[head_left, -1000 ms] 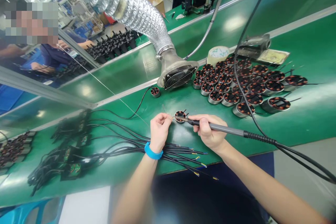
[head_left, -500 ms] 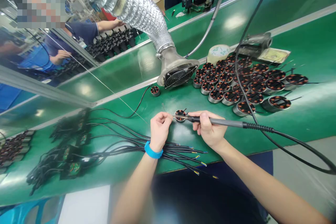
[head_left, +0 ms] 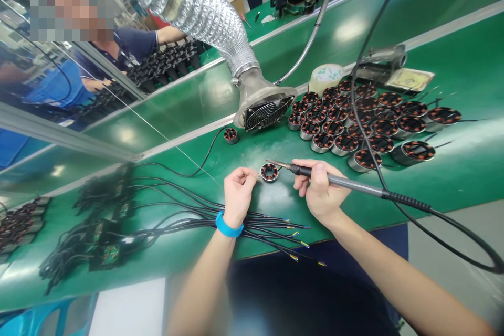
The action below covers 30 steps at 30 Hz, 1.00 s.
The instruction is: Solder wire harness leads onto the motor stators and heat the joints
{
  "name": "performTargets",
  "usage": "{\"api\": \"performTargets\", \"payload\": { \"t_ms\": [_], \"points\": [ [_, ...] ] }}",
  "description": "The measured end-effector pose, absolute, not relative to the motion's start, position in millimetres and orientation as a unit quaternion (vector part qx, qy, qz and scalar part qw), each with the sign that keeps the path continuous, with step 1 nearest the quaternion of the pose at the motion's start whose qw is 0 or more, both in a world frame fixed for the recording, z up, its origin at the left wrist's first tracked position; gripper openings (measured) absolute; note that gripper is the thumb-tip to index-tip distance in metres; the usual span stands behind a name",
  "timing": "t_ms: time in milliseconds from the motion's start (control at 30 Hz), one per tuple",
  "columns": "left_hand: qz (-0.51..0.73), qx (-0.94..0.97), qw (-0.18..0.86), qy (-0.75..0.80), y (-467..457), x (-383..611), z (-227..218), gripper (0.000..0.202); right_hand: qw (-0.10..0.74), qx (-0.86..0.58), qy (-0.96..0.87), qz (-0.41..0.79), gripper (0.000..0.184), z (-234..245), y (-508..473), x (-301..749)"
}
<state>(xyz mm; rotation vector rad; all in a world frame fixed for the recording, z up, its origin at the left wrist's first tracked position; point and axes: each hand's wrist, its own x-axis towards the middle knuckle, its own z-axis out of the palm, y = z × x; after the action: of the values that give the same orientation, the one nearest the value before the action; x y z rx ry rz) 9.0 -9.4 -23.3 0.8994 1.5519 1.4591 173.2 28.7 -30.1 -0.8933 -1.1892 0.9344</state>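
A small round motor stator [head_left: 269,172] with copper windings lies on the green bench [head_left: 452,178]. My left hand [head_left: 238,194], with a blue wristband, is pinched on a thin solder wire just left of the stator. My right hand [head_left: 319,189] grips a grey soldering iron [head_left: 338,181]. The iron's tip hangs slightly above and behind the stator, not touching it.
Many stators [head_left: 354,126] are grouped at the right, near a tape roll [head_left: 325,76] and an iron stand [head_left: 381,63]. A fume duct with a fan grille [head_left: 263,110] opens behind the work. Black cable bundles [head_left: 137,215] lie at the left. Another person [head_left: 129,47] works across the bench.
The soldering iron's tip has lifted off the stator and moved up and slightly right. My left hand stays pinched beside the stator.
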Motion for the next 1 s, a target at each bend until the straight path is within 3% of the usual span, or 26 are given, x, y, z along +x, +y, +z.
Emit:
{"api": "performTargets", "payload": {
  "t_ms": [400, 1000],
  "points": [
    [0.575, 0.356, 0.413, 0.61, -8.6, 8.5, -24.9, 0.017, 0.59, -0.353, -0.633, 0.356, 0.036, -25.1, 23.6, 176.9],
    [0.579, 0.352, 0.415, 0.607, -8.4, 7.8, -26.2, 0.016, 0.583, -0.368, -0.585, 0.428, 0.037, -31.4, 25.0, 172.4]
  ]
}}
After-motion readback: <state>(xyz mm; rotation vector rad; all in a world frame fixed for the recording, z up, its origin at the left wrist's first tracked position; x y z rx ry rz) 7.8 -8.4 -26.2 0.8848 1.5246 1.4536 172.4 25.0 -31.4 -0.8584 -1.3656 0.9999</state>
